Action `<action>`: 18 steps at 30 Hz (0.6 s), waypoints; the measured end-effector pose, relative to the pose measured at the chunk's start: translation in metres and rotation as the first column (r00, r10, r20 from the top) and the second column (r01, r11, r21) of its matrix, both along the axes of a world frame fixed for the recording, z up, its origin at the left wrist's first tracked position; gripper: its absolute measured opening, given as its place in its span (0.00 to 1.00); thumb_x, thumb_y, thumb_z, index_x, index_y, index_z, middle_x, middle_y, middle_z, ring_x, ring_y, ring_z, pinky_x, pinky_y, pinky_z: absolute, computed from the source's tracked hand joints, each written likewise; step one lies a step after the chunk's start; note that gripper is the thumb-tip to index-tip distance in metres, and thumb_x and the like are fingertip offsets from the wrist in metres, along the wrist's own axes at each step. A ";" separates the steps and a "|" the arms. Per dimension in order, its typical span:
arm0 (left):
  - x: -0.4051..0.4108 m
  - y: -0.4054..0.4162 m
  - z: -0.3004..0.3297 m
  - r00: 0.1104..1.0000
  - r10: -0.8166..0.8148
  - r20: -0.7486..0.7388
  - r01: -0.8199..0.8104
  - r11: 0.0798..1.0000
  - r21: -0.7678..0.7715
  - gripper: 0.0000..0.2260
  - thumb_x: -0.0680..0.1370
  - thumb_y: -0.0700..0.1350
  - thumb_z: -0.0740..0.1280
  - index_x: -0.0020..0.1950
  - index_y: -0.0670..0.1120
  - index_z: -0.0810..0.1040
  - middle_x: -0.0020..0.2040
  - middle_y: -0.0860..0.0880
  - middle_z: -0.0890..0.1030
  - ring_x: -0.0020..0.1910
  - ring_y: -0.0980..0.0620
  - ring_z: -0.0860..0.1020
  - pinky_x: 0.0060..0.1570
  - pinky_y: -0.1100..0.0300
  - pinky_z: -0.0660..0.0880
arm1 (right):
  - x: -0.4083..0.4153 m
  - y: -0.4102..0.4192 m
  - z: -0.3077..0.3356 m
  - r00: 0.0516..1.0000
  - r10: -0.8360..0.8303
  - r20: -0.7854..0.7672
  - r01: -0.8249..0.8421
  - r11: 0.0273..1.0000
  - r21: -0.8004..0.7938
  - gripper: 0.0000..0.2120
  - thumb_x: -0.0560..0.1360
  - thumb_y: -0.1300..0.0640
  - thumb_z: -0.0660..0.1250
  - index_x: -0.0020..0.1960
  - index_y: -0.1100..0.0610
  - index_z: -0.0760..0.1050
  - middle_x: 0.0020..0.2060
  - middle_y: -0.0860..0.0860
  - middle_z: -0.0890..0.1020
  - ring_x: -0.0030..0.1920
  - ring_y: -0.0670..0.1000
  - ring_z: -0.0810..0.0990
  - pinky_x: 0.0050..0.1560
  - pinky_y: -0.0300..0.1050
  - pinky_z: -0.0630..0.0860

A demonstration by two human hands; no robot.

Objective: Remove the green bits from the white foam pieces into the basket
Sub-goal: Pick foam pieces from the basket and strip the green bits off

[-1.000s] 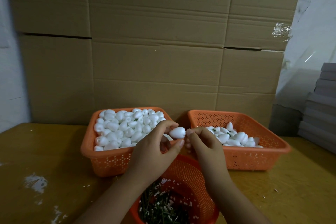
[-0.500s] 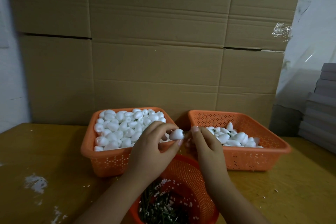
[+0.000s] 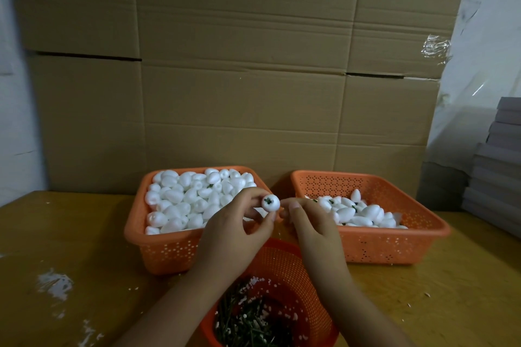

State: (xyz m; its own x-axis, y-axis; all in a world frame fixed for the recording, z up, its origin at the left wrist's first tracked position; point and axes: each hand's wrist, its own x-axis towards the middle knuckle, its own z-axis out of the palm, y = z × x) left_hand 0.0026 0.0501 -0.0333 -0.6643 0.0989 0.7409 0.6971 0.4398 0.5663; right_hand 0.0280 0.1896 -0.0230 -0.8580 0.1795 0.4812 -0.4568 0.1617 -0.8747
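Head cam view: biggest thing by far is the wall of cardboard boxes (image 3: 242, 70) filling everything from 9 to 3 o'clock behind the wooden table (image 3: 56, 248). On the table, at about 10 o'clock from the hands, sits an orange basket (image 3: 169, 253) heaped with white foam pieces (image 3: 191, 197). A second orange basket (image 3: 394, 245) at roughly 2 o'clock has a much thinner layer of them (image 3: 363, 213). Down at 6 o'clock, right under the wrists, there's a round orange basket (image 3: 284, 265) with green bits (image 3: 248, 321) and white crumbs piled inside.

Left hand (image 3: 234, 236) is pinching one foam piece (image 3: 270, 202) between thumb and fingers, holding it up above the round basket, with a dark green bit (image 3: 267, 200) showing in its end. Right hand (image 3: 313, 228) sits just beside it at 3 o'clock, fingertips bunched together near the piece; can't tell if they're gripping anything.
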 end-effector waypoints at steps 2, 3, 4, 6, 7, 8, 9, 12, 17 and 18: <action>0.001 0.000 0.002 1.000 -0.003 -0.017 0.004 1.000 0.001 0.11 0.72 0.59 0.63 0.53 0.73 0.70 0.51 0.70 0.79 0.50 0.67 0.79 0.47 0.73 0.74 | -0.002 0.000 -0.002 0.999 0.012 0.046 -0.014 1.000 0.023 0.12 0.81 0.56 0.60 0.45 0.51 0.82 0.41 0.47 0.83 0.42 0.42 0.80 0.42 0.34 0.74; 0.001 0.000 0.003 0.999 -0.001 -0.032 0.001 1.000 0.000 0.11 0.72 0.59 0.63 0.53 0.72 0.71 0.51 0.69 0.79 0.51 0.67 0.79 0.46 0.73 0.74 | -0.002 0.000 -0.002 0.998 0.022 0.056 -0.023 0.999 0.025 0.12 0.81 0.55 0.60 0.45 0.50 0.82 0.40 0.47 0.83 0.42 0.42 0.80 0.41 0.33 0.74; 0.001 0.000 0.004 0.999 0.004 -0.051 -0.004 1.000 -0.003 0.11 0.73 0.58 0.64 0.54 0.70 0.71 0.52 0.68 0.79 0.52 0.65 0.79 0.46 0.71 0.74 | -0.001 0.000 -0.002 0.998 0.030 0.057 -0.031 0.999 0.027 0.13 0.81 0.55 0.60 0.45 0.49 0.82 0.40 0.46 0.83 0.42 0.41 0.80 0.41 0.32 0.74; -0.001 0.000 0.004 0.997 0.020 -0.080 -0.020 1.000 0.009 0.11 0.73 0.56 0.65 0.55 0.65 0.73 0.52 0.65 0.78 0.53 0.61 0.79 0.44 0.66 0.77 | 0.001 0.001 -0.001 0.999 0.038 0.037 -0.039 0.999 0.023 0.13 0.81 0.55 0.60 0.45 0.49 0.82 0.41 0.43 0.84 0.43 0.39 0.80 0.40 0.30 0.74; -0.002 0.000 0.004 0.996 0.033 -0.087 -0.030 0.999 0.026 0.11 0.73 0.56 0.66 0.54 0.63 0.74 0.52 0.64 0.78 0.53 0.59 0.79 0.43 0.64 0.77 | 0.002 0.001 -0.001 0.999 0.038 0.024 -0.039 0.999 0.014 0.13 0.81 0.55 0.60 0.46 0.49 0.82 0.41 0.42 0.84 0.43 0.38 0.80 0.40 0.28 0.73; -0.003 0.000 0.003 0.995 0.048 -0.091 -0.044 0.998 0.042 0.10 0.73 0.54 0.67 0.53 0.62 0.75 0.51 0.62 0.78 0.52 0.59 0.79 0.43 0.61 0.78 | 0.002 0.001 0.000 0.999 0.036 0.011 -0.036 0.999 0.005 0.13 0.81 0.56 0.60 0.46 0.50 0.82 0.41 0.41 0.84 0.44 0.38 0.80 0.40 0.27 0.72; -0.003 0.000 0.002 0.993 0.064 -0.096 -0.059 0.997 0.054 0.10 0.73 0.52 0.69 0.52 0.62 0.75 0.50 0.62 0.78 0.52 0.58 0.79 0.43 0.59 0.78 | 0.002 0.001 0.001 0.999 0.032 -0.003 -0.032 0.999 -0.001 0.13 0.81 0.56 0.60 0.46 0.50 0.83 0.41 0.40 0.83 0.44 0.37 0.80 0.41 0.26 0.71; -0.002 -0.001 0.002 0.991 0.089 -0.096 -0.085 0.996 0.038 0.10 0.72 0.50 0.70 0.52 0.59 0.77 0.47 0.61 0.78 0.50 0.58 0.78 0.43 0.57 0.78 | 0.004 0.002 0.002 0.999 0.024 -0.049 -0.024 1.000 -0.006 0.13 0.81 0.58 0.60 0.47 0.50 0.82 0.42 0.41 0.83 0.46 0.37 0.80 0.43 0.26 0.71; 0.001 0.000 0.005 0.984 0.138 -0.111 -0.145 0.988 -0.053 0.13 0.73 0.60 0.64 0.52 0.55 0.81 0.47 0.62 0.78 0.52 0.62 0.76 0.48 0.63 0.75 | 0.004 -0.001 0.004 0.986 0.007 -0.164 0.008 0.995 0.095 0.11 0.79 0.54 0.61 0.49 0.48 0.83 0.48 0.44 0.82 0.54 0.42 0.78 0.50 0.28 0.70; 0.001 0.000 0.005 0.983 0.143 -0.111 -0.151 0.986 -0.064 0.13 0.74 0.60 0.65 0.51 0.55 0.81 0.47 0.62 0.78 0.52 0.62 0.76 0.48 0.63 0.74 | 0.005 -0.002 0.004 0.982 0.002 -0.187 0.022 0.992 0.128 0.11 0.77 0.51 0.61 0.49 0.46 0.83 0.48 0.44 0.81 0.55 0.42 0.78 0.52 0.29 0.70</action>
